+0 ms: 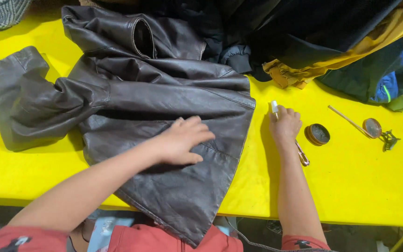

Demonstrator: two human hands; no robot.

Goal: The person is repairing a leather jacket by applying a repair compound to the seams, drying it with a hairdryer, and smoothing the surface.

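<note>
A dark brown leather jacket [164, 93] lies spread on the yellow table [341, 177], one sleeve stretched to the left. My left hand [185, 140] rests flat on the jacket's lower panel, fingers together and bent. My right hand [284, 125] is closed around a small white-tipped tube or bottle [274, 107] just right of the jacket's hem. A metal tool [302, 156], partly hidden under that hand, sticks out below it on the table.
A small round open tin [318, 134] sits right of my right hand, its lid [372, 127] and a thin wooden stick [348, 120] farther right, beside a dark hair clip [390, 139]. Dark, yellow and blue-green garments [332, 42] are piled at the back.
</note>
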